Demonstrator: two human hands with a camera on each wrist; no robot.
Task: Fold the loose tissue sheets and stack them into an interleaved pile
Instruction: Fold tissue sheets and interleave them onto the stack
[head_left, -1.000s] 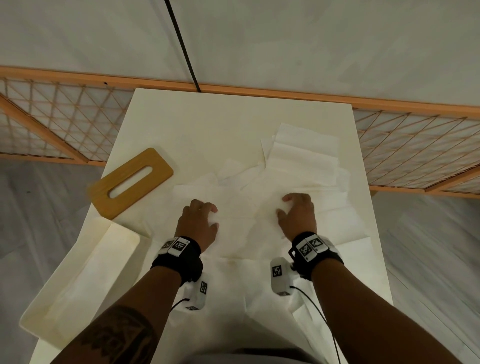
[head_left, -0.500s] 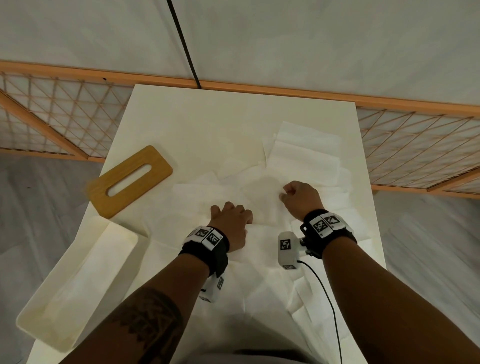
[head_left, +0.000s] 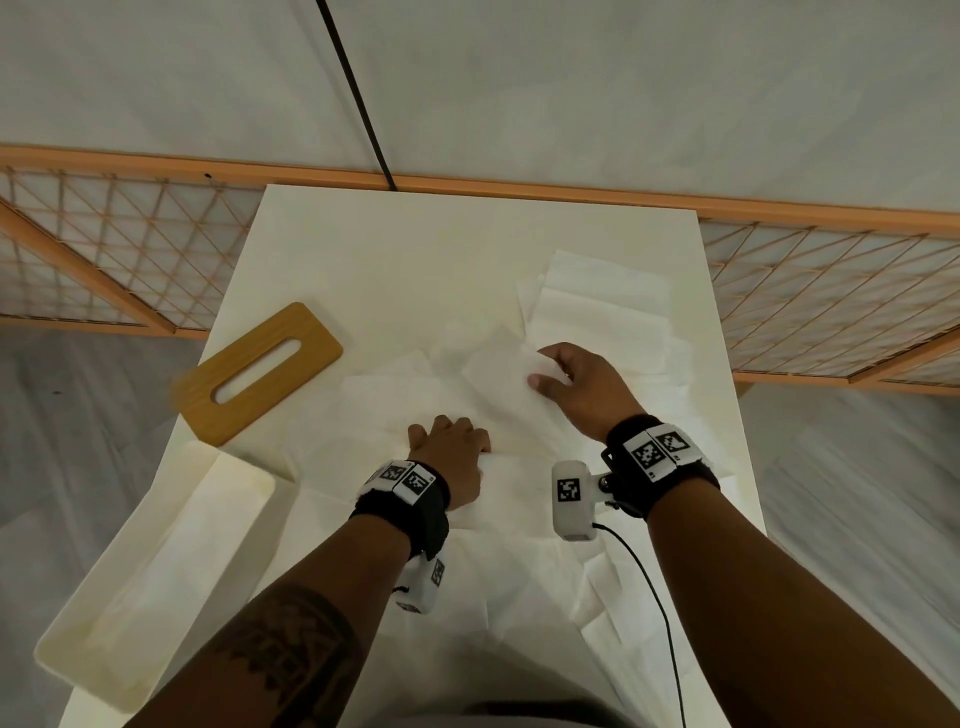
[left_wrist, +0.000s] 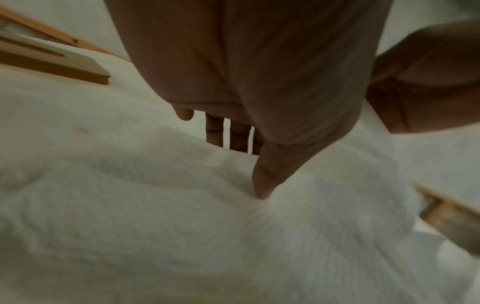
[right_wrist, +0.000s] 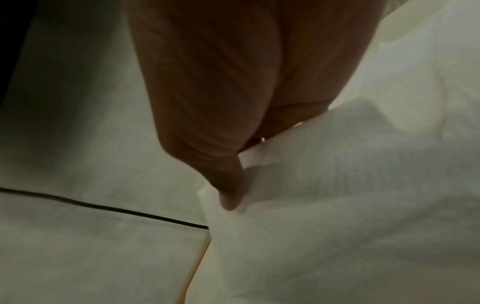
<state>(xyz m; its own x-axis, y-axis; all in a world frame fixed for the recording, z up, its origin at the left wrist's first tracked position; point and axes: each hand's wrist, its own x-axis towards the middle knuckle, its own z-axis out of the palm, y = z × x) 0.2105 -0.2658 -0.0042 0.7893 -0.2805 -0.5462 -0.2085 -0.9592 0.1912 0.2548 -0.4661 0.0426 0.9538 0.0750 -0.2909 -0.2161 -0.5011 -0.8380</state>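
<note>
Loose white tissue sheets (head_left: 395, 415) lie overlapping across the middle of the white table (head_left: 363, 249). My left hand (head_left: 449, 431) presses down on them with straight fingers; in the left wrist view its thumb and fingertips (left_wrist: 261, 191) touch the tissue (left_wrist: 155, 205). My right hand (head_left: 550, 371) pinches the edge of one tissue sheet (head_left: 498, 374) between thumb and fingers and holds that edge lifted off the pile. The right wrist view shows the thumb (right_wrist: 231, 197) clamped on the sheet (right_wrist: 337, 185).
A wooden lid with a slot (head_left: 260, 371) lies at the left. A white open box (head_left: 156, 571) sits at the front left corner, over the table edge. Folded tissues (head_left: 602, 312) lie at the back right. A lattice screen (head_left: 104, 249) stands behind.
My right hand went from resting on the tissues to pinching one sheet and lifting its edge farther away. My left hand slid right toward the middle and presses there.
</note>
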